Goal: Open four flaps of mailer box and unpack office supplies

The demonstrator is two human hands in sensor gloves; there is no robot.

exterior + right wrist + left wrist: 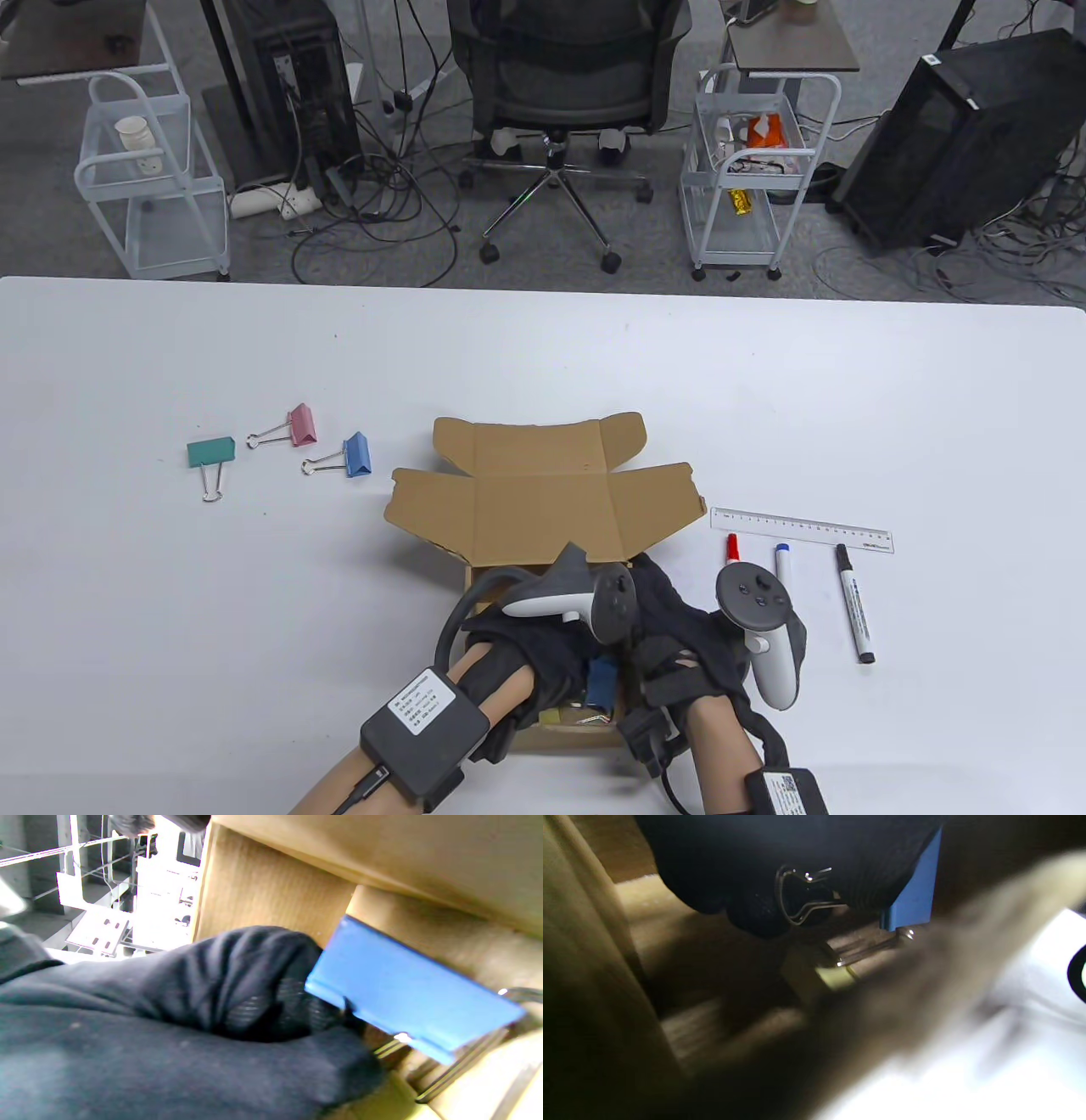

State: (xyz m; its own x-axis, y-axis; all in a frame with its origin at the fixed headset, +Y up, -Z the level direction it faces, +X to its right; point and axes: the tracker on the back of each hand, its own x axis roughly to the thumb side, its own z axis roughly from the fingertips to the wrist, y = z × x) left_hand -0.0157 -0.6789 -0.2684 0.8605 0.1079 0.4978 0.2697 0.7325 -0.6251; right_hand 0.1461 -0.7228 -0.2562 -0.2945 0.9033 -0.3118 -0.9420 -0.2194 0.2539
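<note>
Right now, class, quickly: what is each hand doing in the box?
Left hand: grips a blue binder clip inside the box.
Right hand: reaches into the box; grip cannot be told.

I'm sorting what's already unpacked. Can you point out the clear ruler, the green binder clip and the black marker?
clear ruler (802, 529), table view, middle of its strip.
green binder clip (210, 452), table view, its green body.
black marker (855, 604), table view, middle of the barrel.

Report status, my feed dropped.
Left hand grips blue binder clip inside mailer box. Right hand in box, grip unclear. Flaps open, nothing blocking.
</note>
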